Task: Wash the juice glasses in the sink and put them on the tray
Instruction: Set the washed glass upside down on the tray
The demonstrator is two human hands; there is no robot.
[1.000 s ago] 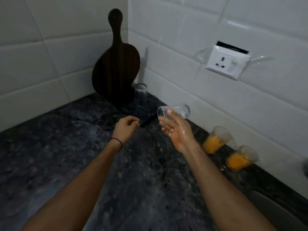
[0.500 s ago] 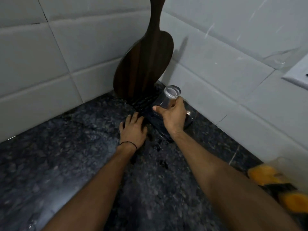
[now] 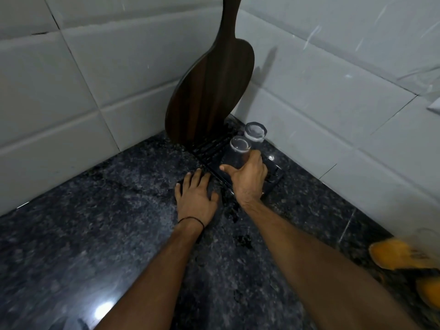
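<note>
Left hand (image 3: 195, 198): centre of frame, flat on the dark speckled table (image 3: 95, 234), fingers straight, holding nothing. Wooden board (image 3: 209, 91): upper centre, leaning in the tiled corner. Tray (image 3: 273, 172): dark, slatted, below the board. Clear glass (image 3: 238, 151): inverted, on or just above the tray, gripped by the right hand (image 3: 247, 177), fingers curled round it. Second clear glass (image 3: 254, 133): inverted on the tray, just behind. Upper juice glass (image 3: 400, 253) and lower juice glass (image 3: 431, 294): lower right edge, blurred, orange inside; judged unwashed, so roughly half remains.
</note>
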